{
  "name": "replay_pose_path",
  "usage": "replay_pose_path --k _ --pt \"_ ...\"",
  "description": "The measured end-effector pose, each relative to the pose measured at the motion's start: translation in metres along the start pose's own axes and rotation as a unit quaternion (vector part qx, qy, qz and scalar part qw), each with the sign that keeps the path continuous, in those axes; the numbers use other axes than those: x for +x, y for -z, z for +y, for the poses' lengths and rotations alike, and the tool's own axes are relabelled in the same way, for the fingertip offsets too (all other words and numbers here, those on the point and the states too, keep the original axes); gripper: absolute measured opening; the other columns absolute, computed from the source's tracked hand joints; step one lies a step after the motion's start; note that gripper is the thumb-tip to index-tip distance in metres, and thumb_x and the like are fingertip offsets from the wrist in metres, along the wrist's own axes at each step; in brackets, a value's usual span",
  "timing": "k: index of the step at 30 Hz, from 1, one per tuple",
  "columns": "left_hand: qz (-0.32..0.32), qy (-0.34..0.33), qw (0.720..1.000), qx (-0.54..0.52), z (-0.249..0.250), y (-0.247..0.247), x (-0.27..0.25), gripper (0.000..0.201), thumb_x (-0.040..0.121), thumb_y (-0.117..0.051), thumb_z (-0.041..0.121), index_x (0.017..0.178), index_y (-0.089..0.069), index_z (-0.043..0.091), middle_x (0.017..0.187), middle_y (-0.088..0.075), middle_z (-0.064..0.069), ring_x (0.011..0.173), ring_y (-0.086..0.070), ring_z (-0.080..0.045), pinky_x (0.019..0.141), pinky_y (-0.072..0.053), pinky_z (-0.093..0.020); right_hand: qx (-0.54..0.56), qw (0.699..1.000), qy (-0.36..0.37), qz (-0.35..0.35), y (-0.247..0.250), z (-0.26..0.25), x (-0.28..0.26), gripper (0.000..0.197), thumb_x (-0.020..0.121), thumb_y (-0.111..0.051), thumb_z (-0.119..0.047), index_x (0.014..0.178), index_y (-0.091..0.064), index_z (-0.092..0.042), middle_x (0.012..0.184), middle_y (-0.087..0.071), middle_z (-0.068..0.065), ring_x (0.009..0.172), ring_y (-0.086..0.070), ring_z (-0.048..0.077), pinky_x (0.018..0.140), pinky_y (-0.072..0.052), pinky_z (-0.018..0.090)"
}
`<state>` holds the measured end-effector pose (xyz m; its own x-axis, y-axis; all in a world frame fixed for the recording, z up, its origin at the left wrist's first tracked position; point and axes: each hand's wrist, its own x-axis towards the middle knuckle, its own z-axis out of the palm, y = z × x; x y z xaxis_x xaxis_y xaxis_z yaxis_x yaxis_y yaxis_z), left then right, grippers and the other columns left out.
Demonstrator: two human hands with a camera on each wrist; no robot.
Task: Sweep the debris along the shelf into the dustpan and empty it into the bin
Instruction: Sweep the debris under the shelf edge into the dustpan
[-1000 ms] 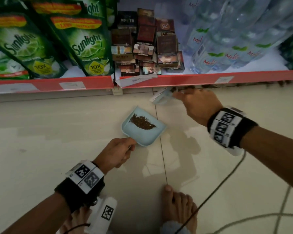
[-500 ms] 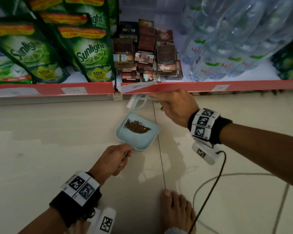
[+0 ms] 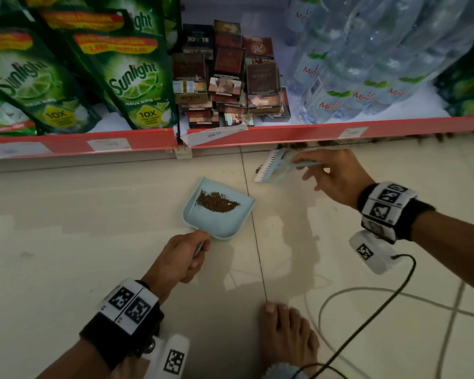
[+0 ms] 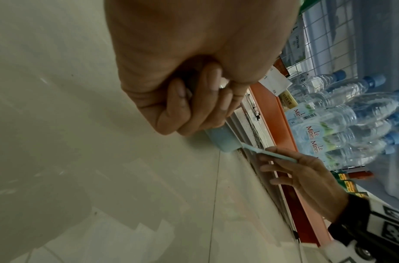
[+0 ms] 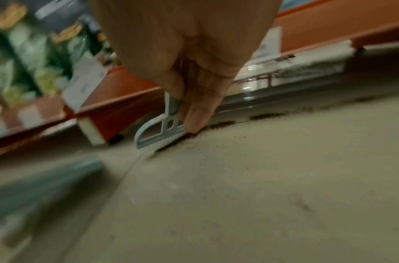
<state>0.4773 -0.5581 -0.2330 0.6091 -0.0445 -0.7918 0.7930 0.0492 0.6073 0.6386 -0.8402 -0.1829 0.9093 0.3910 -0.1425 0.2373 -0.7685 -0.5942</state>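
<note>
A light blue dustpan [image 3: 225,224] lies on the tiled floor with a heap of brown debris [image 3: 216,205] inside. My left hand [image 3: 179,258] grips its handle from the near side; the same left hand [image 4: 194,106] shows curled round the dustpan [image 4: 221,142] in the left wrist view. My right hand [image 3: 331,177] holds the handle of a small light blue brush [image 3: 271,168], whose white bristles rest on the floor right of the pan. The brush [image 5: 157,138] touches a line of brown debris [image 5: 261,116] along the shelf base.
The red-edged shelf [image 3: 285,135] holds green Sunlight pouches [image 3: 137,86], stacked cigarette packs [image 3: 227,86] and water bottles [image 3: 367,72]. More debris [image 3: 298,145] lies under the shelf edge. My bare foot [image 3: 288,340] and a black cable [image 3: 372,307] are on the floor nearby.
My right hand has moved the brush from above the dustpan's far edge to the right, onto the floor by the shelf base. The left hand keeps holding the dustpan.
</note>
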Motion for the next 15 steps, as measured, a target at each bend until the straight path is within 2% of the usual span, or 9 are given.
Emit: replay_pose_path --k 2,7,10,12,13,15 --pt "-0.006 0.002 1.000 0.000 0.001 -0.005 0.002 0.030 0.089 -0.049 0.030 0.065 -0.054 0.013 0.041 -0.035 0.001 0.031 -0.023 -0.011 0.037 -0.019 -0.016 0.103 0.994 -0.028 0.026 -0.005 -0.005 0.003 0.038 0.094 -0.047 0.009 0.115 -0.069 -0.013 0.108 -0.072 0.013 0.075 -0.072 0.023 0.057 -0.061 0.033" --pt "-0.007 -0.002 1.000 0.003 -0.003 -0.010 0.001 0.031 0.091 -0.048 0.031 0.068 -0.055 0.011 0.042 -0.035 0.000 0.031 -0.024 -0.011 0.038 -0.019 -0.017 0.216 0.976 -0.019 -0.013 -0.049 -0.040 0.026 0.039 0.095 -0.048 0.008 0.128 -0.062 -0.008 0.110 -0.070 0.017 0.077 -0.071 0.012 0.060 -0.062 0.030" --pt "0.004 -0.004 1.000 -0.009 -0.008 -0.006 -0.001 0.032 0.091 -0.047 0.031 0.067 -0.055 0.011 0.042 -0.035 -0.001 0.031 -0.023 -0.011 0.039 -0.018 -0.018 0.204 0.978 0.004 -0.039 -0.072 -0.060 0.039 0.039 0.094 -0.062 -0.009 0.133 -0.060 -0.010 0.102 -0.073 0.010 0.075 -0.071 0.012 0.062 -0.059 0.023" --pt "0.012 -0.007 1.000 -0.013 -0.010 -0.004 -0.001 0.032 0.091 -0.047 0.030 0.068 -0.055 0.011 0.042 -0.035 -0.001 0.031 -0.023 -0.011 0.039 -0.018 -0.018 0.192 0.981 0.012 -0.026 -0.079 -0.065 0.043 0.037 0.093 -0.066 -0.022 0.128 -0.064 -0.012 0.107 -0.073 0.006 0.070 -0.071 0.014 0.058 -0.054 0.017" --pt "0.016 -0.007 1.000 -0.014 -0.011 -0.003 -0.001 0.031 0.091 -0.047 0.030 0.068 -0.055 0.011 0.042 -0.034 -0.001 0.031 -0.023 -0.011 0.039 -0.018 -0.018 0.175 0.984 0.018 -0.012 -0.079 -0.064 0.045 0.032 0.094 -0.065 -0.021 0.125 -0.067 -0.012 0.109 -0.073 0.006 0.069 -0.070 0.015 0.058 -0.054 0.018" --pt "0.022 -0.005 1.000 -0.015 -0.011 -0.002 -0.001 0.030 0.091 -0.046 0.028 0.069 -0.054 0.010 0.041 -0.034 0.000 0.030 -0.023 -0.011 0.038 -0.018 -0.017 0.089 0.996 0.031 0.009 -0.074 -0.055 0.045 0.026 0.095 -0.062 -0.016 0.118 -0.072 -0.012 0.111 -0.072 0.006 0.078 -0.067 0.017 0.073 -0.054 0.024"
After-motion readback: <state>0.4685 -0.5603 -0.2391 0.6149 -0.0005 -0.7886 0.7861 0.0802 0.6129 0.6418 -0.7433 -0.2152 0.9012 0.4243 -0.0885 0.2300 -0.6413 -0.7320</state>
